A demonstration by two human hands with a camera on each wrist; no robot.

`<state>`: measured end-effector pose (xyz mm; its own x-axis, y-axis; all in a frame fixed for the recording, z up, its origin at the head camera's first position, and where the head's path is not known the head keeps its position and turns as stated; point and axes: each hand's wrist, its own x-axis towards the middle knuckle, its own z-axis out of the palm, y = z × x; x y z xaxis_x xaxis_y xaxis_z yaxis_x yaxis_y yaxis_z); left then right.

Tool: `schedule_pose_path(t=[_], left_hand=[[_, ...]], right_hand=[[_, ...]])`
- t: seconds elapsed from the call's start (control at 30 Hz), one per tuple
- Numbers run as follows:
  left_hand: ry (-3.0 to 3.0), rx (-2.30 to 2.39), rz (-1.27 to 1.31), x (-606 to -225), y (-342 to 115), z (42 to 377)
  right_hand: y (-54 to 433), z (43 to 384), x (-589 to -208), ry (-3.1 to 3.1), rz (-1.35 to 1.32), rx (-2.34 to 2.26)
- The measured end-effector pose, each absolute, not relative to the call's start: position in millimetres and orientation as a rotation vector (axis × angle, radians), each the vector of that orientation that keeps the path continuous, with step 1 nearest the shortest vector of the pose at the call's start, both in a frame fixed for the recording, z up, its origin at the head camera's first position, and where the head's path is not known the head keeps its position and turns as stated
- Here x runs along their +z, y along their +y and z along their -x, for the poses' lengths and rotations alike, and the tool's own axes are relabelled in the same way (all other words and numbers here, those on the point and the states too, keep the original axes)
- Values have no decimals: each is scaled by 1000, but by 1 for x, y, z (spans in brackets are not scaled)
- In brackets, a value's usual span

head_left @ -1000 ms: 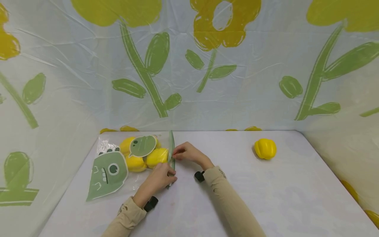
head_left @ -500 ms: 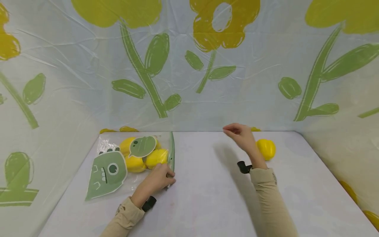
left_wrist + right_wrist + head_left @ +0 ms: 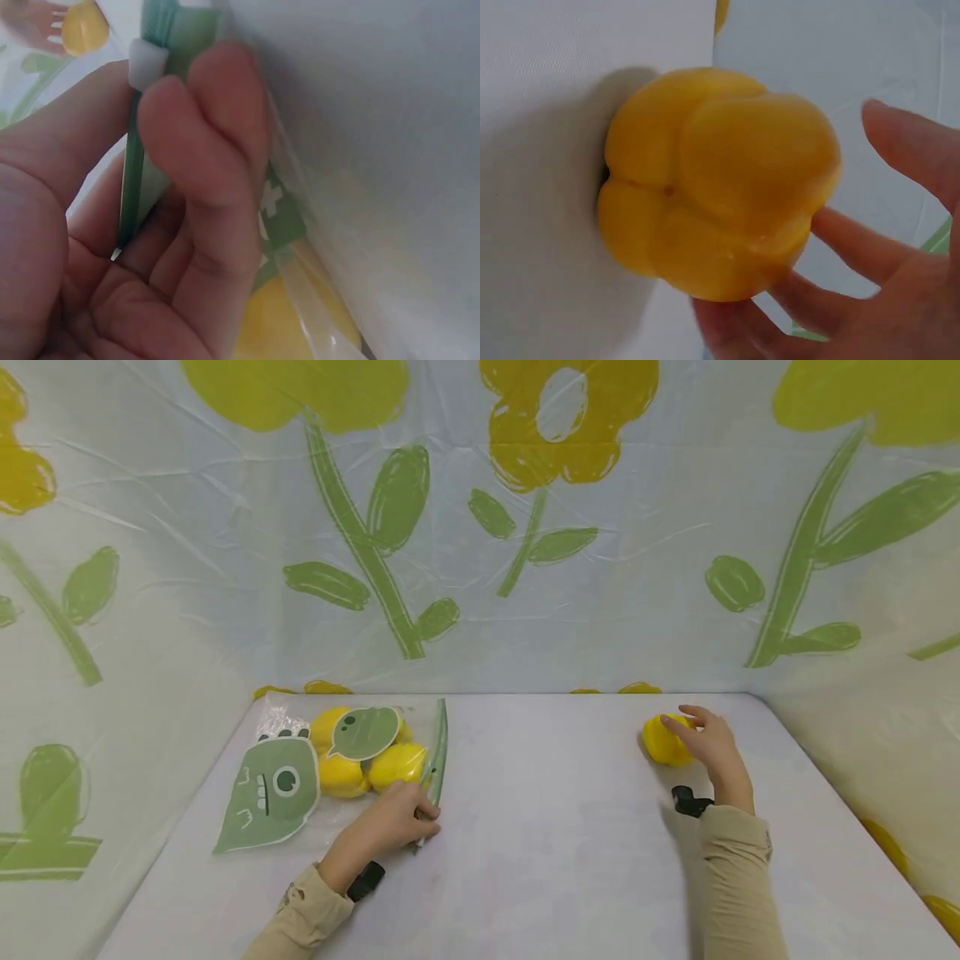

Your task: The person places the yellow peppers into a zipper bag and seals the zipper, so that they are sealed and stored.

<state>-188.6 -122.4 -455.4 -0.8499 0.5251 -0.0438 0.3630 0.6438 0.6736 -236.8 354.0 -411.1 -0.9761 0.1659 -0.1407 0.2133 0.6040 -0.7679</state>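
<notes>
A clear zip bag (image 3: 277,802) with a green monster print lies at the left of the table, several yellow bell peppers (image 3: 341,775) inside. My left hand (image 3: 392,820) pinches the near end of its green zip edge (image 3: 441,735). In the left wrist view, a white slider (image 3: 148,66) sits on the zip close to the fingertips. On the right, my right hand (image 3: 716,753) is at a loose yellow bell pepper (image 3: 712,180) on the table. Its fingers touch the pepper's far side, while the thumb (image 3: 907,139) stands apart from it.
The white tabletop (image 3: 540,827) stretches between the two hands. A flower-printed sheet (image 3: 637,610) rises behind the table's back edge and along both sides.
My right hand has let go of the bag's zip edge and moved right to the loose bell pepper. The left hand still holds the bag, whose zip end has tilted slightly.
</notes>
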Motion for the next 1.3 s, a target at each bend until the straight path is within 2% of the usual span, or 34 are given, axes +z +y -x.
schedule_pose_path(t=[0.67, 1.3], left_hand=[[2648, 1009, -607, -452, -116, 187], [2626, 1017, -551, -452, -116, 185]], right_hand=[[376, 230, -426, 2297, -205, -1679], [361, 235, -432, 2375, -247, -1546]])
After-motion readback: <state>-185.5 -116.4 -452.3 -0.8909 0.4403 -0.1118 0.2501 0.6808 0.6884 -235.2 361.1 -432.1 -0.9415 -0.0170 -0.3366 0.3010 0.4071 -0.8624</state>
